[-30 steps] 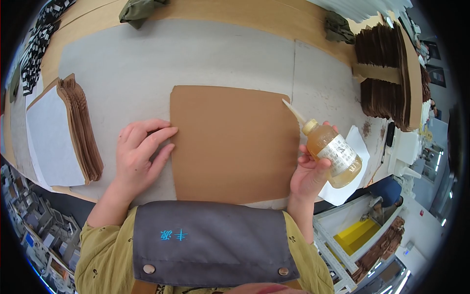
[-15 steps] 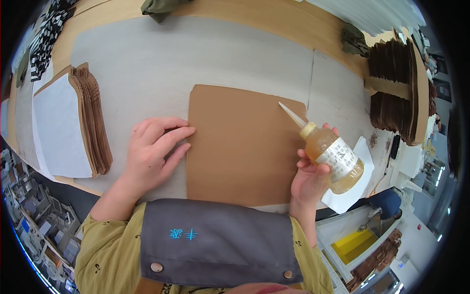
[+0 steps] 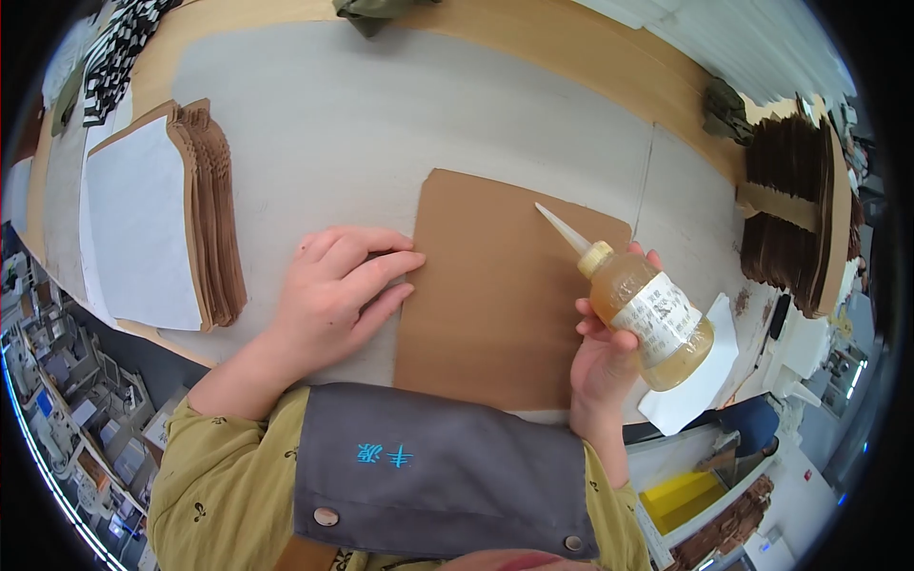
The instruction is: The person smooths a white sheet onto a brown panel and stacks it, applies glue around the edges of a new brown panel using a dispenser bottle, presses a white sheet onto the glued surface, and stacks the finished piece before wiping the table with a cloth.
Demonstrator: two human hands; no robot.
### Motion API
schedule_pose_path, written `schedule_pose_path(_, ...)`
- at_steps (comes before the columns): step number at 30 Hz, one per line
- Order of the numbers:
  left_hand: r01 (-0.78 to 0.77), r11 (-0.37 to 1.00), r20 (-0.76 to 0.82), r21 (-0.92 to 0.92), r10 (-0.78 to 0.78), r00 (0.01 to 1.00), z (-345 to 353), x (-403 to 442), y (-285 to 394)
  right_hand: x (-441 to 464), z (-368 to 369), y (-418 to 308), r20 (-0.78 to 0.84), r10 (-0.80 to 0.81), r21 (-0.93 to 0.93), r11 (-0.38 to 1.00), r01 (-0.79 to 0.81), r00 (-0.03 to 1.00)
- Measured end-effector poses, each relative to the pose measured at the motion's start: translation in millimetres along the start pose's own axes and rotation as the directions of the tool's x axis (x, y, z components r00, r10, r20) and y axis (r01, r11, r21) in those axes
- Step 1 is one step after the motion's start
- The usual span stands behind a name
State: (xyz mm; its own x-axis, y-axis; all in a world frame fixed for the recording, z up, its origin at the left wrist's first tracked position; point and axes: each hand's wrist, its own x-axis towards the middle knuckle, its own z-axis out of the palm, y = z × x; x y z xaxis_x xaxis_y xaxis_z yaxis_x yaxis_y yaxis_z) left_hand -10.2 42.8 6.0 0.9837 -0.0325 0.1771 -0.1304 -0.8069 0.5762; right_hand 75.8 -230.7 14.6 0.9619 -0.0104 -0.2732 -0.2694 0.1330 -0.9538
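Note:
A flat brown panel (image 3: 505,295) with rounded top corners lies on the grey table mat in front of me. My left hand (image 3: 347,285) is at its left edge, fingertips on or just beside the border, thumb and fingers apart. Over the panel's right side, my right hand (image 3: 609,352) holds a clear squeeze bottle (image 3: 657,319) of amber liquid, with a printed white label and a long pale nozzle. The bottle is tilted, its nozzle tip above the upper part of the panel. I cannot tell whether the tip touches the surface. The palm is partly behind the bottle.
A stack of brown pieces (image 3: 214,219) with a white sheet (image 3: 148,233) on top stands at left. Bundled dark brown pieces (image 3: 785,205) stand at far right. White paper (image 3: 700,371) lies beside the bottle. Olive cloth (image 3: 381,11) and a striped cloth (image 3: 114,57) lie along the back.
The view has shifted, so the panel and stacks appear farther right. Relative to the panel, the bottle and right hand have moved left. My left hand stays at the panel's left edge.

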Motion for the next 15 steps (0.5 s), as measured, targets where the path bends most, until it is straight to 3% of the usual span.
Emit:
schedule_pose_path(10,-0.008,0.999,-0.004,-0.048,0.008,1.000,0.4,-2.0,-3.0,3.6,36.5,0.3,0.176,0.056,-0.083,0.996,-0.042,0.983)
schedule_pose_path(12,-0.004,0.999,0.001,-0.049,0.004,1.000,-0.2,-2.1,-3.1,9.3,29.2,17.2,0.300,-0.104,-0.245,0.952,0.181,0.948)
schedule_pose_path(15,-0.001,0.999,0.007,-0.054,0.002,1.000,-0.6,-2.0,-2.7,6.8,36.2,10.4,0.367,-0.055,-0.284,0.944,0.168,0.929)
